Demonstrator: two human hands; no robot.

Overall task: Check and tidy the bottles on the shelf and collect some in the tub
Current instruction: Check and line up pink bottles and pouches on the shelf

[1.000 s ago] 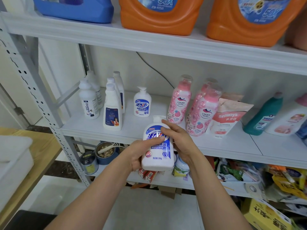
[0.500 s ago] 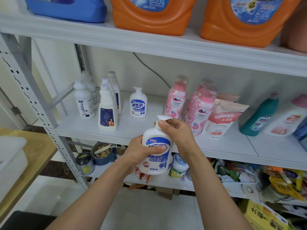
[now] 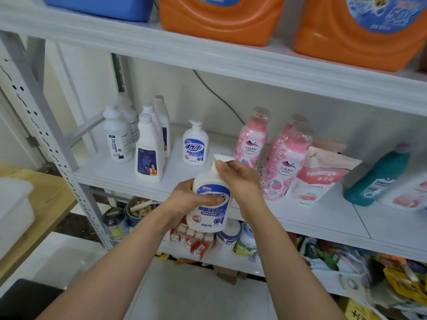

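Observation:
A white hand-soap pump bottle (image 3: 211, 204) with a blue label is held upright in front of the middle shelf (image 3: 323, 218). My left hand (image 3: 184, 202) grips its body from the left. My right hand (image 3: 240, 179) grips the pump head at the top, whose white nozzle sticks out above the fingers. A second, matching pump bottle (image 3: 194, 144) stands on the shelf behind. White cleaner bottles (image 3: 149, 151) stand at the shelf's left, pink bottles (image 3: 283, 162) at its middle. A white tub (image 3: 13, 211) sits on the wooden table at far left.
A pink refill pouch (image 3: 320, 174) and a teal bottle (image 3: 379, 176) stand on the right of the shelf. Orange jugs (image 3: 219, 17) and a blue jug sit on the top shelf. The lower shelf holds cans, small boxes and packets. A perforated upright post (image 3: 53, 144) frames the left side.
The bottle has been lifted slightly and turned in my hands. My right hand moved from the bottle's front up onto the pump head.

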